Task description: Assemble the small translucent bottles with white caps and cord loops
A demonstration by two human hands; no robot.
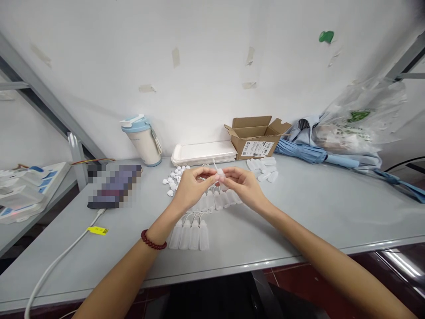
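Angled inward and meeting in front, the left hand [191,187] and right hand [246,185] pinch a small translucent bottle [221,173] between them above the bench [315,199], with a cardboard box [237,145] (its printed label [257,149] too small to read) standing beyond.

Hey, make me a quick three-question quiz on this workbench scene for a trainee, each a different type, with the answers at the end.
1. Count: how many bottles lie in the row of translucent bottles nearest the wearer?
2. True or false: the cardboard box at the back is closed.
3. Multiple choice: which of the left hand and the right hand has fingers on the raised small bottle?
A) left only
B) right only
C) both

Key:
1. Four.
2. False; its flaps stand open.
3. C.
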